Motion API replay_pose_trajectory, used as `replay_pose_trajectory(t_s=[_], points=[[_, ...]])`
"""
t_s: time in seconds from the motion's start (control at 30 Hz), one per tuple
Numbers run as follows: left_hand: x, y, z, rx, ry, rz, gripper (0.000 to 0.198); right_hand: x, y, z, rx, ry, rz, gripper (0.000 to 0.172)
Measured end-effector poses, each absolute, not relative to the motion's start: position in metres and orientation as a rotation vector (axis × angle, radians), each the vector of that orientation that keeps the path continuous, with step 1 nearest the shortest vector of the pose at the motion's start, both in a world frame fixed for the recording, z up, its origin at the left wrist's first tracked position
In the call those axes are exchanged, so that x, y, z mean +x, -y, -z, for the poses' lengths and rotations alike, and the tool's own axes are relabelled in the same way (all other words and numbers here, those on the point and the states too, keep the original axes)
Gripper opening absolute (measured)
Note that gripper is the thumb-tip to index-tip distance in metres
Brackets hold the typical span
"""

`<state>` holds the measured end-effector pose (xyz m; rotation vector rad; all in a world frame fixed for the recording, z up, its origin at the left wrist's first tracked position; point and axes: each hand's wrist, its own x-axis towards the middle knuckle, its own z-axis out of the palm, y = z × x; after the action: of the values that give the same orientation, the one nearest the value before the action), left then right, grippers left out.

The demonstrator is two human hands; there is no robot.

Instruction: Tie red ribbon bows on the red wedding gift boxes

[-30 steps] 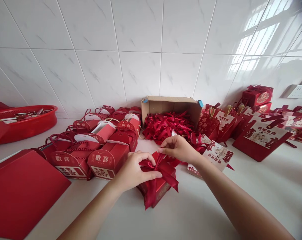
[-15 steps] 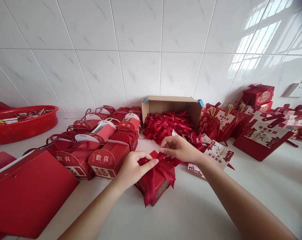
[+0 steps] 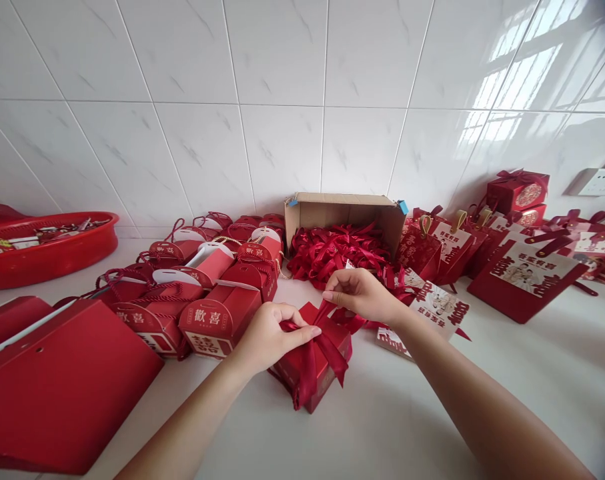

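White glossy wall tiles rise behind a pale counter crowded with red wedding favour packaging. At the centre, the person's left hand presses down on a small red box, its thumb and fingers pinching a red satin ribbon where it crosses the lid. The right hand pinches the other end of that ribbon just above the box's far corner, holding it taut. The box is a deep glossy red cube sitting on the counter, and loose ribbon tails hang down over its front face.

Just left of the box stand rows of red handled favour boxes with white panels and printed characters. Behind the hands, an open cardboard carton lies on its side, spilling a heap of red ribbons. To the right lie flat red printed cards and bags. At far left sit a red folder and a red basin.
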<state>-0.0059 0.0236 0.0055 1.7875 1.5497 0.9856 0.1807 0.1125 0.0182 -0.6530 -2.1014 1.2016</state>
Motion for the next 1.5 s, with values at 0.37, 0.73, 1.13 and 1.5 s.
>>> replay_pose_trajectory(t_s=[0.37,0.73,1.13,1.5], points=[[-0.011,-0.021,-0.009,1.675,-1.432,-1.057,0.025,0.187,-0.113,-0.022,-0.596,2.115,-1.354,0.032],[-0.018,-0.023,-0.010,1.295,-1.112,-1.290,0.025,0.177,-0.086,-0.029,-0.509,2.375,-0.598,0.012],[-0.019,-0.024,-0.012,1.214,-1.077,-1.274,0.017,0.163,-0.077,-0.015,-0.588,2.475,-0.522,0.009],[-0.020,-0.032,-0.002,1.229,-1.117,-1.312,0.019,0.161,-0.072,-0.020,-0.461,2.565,-0.514,0.010]])
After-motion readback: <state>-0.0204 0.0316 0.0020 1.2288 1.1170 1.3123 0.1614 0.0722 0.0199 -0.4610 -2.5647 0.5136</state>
